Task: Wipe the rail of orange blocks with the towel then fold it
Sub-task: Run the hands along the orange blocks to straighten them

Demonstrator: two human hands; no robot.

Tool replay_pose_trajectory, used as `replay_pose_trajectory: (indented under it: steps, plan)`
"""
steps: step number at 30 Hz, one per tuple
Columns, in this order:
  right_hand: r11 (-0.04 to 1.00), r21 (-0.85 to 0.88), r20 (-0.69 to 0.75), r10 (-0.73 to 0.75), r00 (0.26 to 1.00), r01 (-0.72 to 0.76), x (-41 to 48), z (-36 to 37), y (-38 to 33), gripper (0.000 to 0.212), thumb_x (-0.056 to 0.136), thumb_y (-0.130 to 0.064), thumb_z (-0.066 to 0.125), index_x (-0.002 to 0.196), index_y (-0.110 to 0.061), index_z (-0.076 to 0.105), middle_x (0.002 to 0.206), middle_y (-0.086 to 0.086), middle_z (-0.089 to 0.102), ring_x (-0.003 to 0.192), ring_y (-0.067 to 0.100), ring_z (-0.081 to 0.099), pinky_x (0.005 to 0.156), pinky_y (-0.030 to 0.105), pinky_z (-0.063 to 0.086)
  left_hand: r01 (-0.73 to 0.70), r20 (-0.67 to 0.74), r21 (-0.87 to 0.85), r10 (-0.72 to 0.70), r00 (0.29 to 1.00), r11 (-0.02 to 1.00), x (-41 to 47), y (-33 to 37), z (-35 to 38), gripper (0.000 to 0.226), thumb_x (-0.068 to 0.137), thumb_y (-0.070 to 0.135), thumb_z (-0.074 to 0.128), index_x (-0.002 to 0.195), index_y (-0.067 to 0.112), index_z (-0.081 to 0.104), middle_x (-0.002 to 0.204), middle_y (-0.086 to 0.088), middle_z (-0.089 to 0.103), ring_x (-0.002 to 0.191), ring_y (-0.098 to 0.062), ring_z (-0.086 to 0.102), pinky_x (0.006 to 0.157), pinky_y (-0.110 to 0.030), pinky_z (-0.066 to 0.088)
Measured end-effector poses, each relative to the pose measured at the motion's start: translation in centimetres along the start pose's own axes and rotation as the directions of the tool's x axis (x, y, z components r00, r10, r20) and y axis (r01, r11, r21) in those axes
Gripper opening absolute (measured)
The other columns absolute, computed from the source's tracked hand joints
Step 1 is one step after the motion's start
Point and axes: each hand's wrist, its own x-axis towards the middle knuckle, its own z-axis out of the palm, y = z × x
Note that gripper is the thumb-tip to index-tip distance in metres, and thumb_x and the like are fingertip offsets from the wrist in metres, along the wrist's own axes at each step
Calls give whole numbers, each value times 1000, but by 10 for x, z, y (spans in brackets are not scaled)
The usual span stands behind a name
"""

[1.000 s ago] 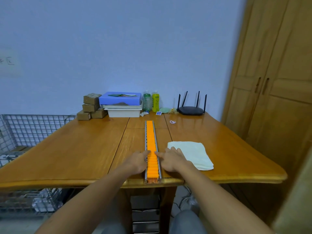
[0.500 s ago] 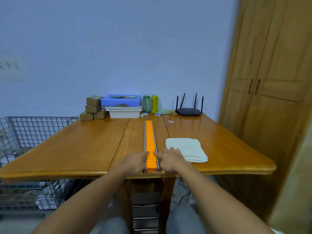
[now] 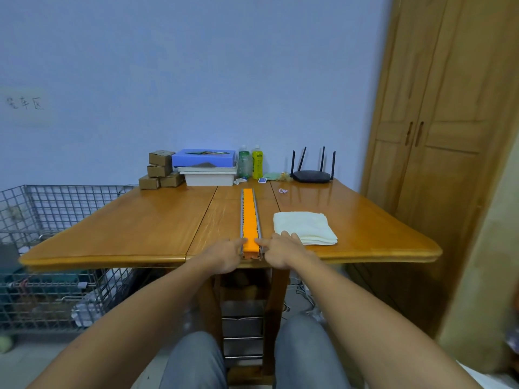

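A long metal rail of orange blocks (image 3: 249, 217) runs down the middle of the wooden table (image 3: 140, 228), from the back to the near edge. A folded white towel (image 3: 304, 227) lies flat just right of it. My left hand (image 3: 223, 255) rests against the rail's near end on its left side, fingertips touching the last orange block. My right hand (image 3: 280, 249) presses the same end from the right, its fingers next to the towel's near left corner. Neither hand holds the towel.
At the table's back stand small cardboard boxes (image 3: 160, 169), a blue box on white trays (image 3: 206, 167), two bottles (image 3: 251, 162) and a black router (image 3: 311, 175). A wire cage (image 3: 42, 234) stands to the left, a wooden wardrobe (image 3: 443, 136) to the right.
The view has pulled back and tilted up, so the table looks farther away. Both hands stay at the rail's near end, slightly closer to the table edge.
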Motion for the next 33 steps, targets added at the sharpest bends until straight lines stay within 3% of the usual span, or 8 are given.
replay_pose_trajectory:
  steps: [9, 22, 29, 33]
  plan:
    - [1000, 15, -18, 3, 1000, -2, -23, 3, -5, 54, 102, -34, 33, 155, -45, 27, 153, 10, 41, 137, 33, 32, 112, 50, 22, -1, 24, 17, 0, 1000, 1000, -32, 4, 3, 76, 97, 10, 48, 161, 38, 18, 157, -15, 36, 140, -36, 40, 112, -43, 42]
    - [999, 29, -46, -18, 999, 19, -38, 4, -8, 50, 103, -43, 34, 152, -47, 31, 153, 8, 44, 138, 33, 34, 112, 49, 23, -8, 35, 10, 7, 999, 1000, -50, 11, 3, 74, 96, 10, 49, 161, 33, 20, 155, -13, 39, 139, -35, 40, 111, -41, 43]
    - [994, 108, -105, -20, 994, 31, -26, -8, -6, 48, 102, -47, 40, 149, -38, 44, 146, 6, 52, 130, 31, 48, 107, 47, 38, -19, -5, 36, 19, 1000, 999, -38, 11, -8, 66, 99, 16, 53, 160, 24, 27, 155, -11, 42, 137, -32, 45, 106, -38, 45]
    - [991, 135, -124, 3, 992, 14, -12, -17, 2, 48, 103, -46, 39, 149, -32, 46, 143, 7, 55, 126, 30, 51, 102, 44, 44, -18, -32, 43, 20, 999, 999, -20, 12, -20, 60, 104, 29, 51, 159, 22, 29, 159, -9, 39, 142, -30, 42, 110, -39, 42]
